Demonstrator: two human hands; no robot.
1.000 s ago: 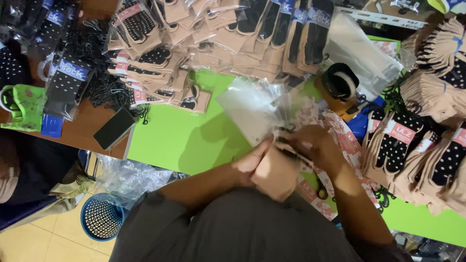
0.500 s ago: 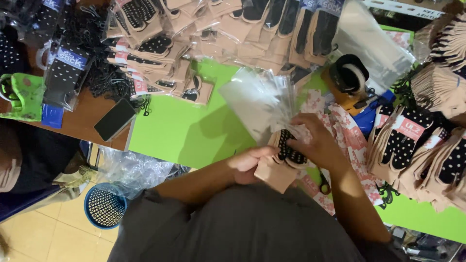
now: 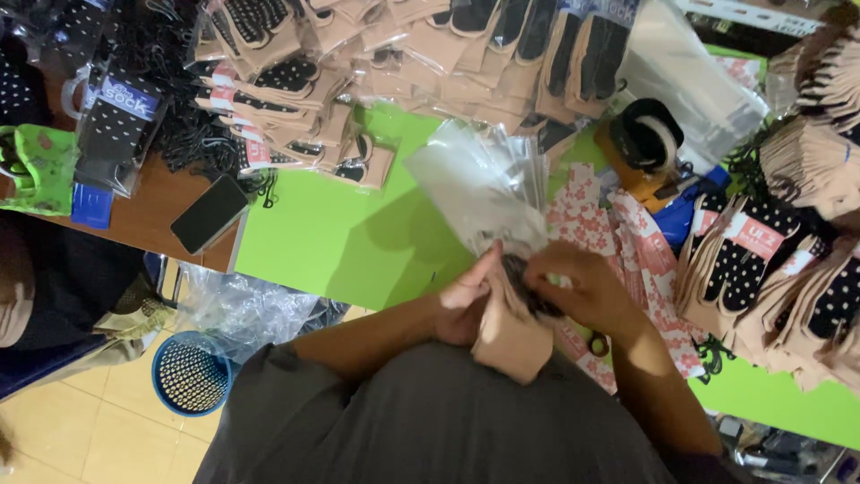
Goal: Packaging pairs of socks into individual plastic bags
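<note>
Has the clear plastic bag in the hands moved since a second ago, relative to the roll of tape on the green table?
Cannot tell. The clear plastic bag sits left of the dark tape roll as before; the head camera shifted, so any small move is unclear.

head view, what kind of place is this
Likely a small sock packing workstation: heaps of packaged socks cover the green table, and both hands work a beige sock at a clear plastic bag.

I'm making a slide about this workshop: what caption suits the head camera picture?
Both hands, left and right, hold a beige sock at a clear plastic bag over a green table crowded with packed socks.
</note>
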